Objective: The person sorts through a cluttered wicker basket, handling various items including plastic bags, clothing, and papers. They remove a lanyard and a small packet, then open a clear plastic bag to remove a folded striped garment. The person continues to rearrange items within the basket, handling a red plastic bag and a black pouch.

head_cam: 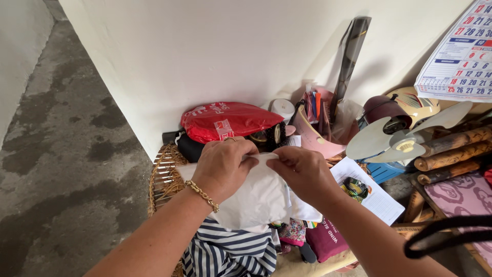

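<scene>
My left hand (221, 165), with a gold bracelet on the wrist, and my right hand (302, 172) both pinch the top edge of a white cloth or bag (256, 202) held in front of me. The two hands almost touch each other at the cloth's upper edge. The cloth hangs over a navy-and-white striped garment (230, 251). Just behind the hands lies a red plastic bag (228, 120) against the white wall.
A woven rattan basket (163, 179) stands at the left under the pile. A pink tub (315, 138) of pens and combs, a dark roll (350, 54), fan blades (405, 138), bamboo poles (451, 151), a wall calendar (461, 56) and a leaflet (374, 195) crowd the right. Stained concrete floor (61, 154) lies to the left.
</scene>
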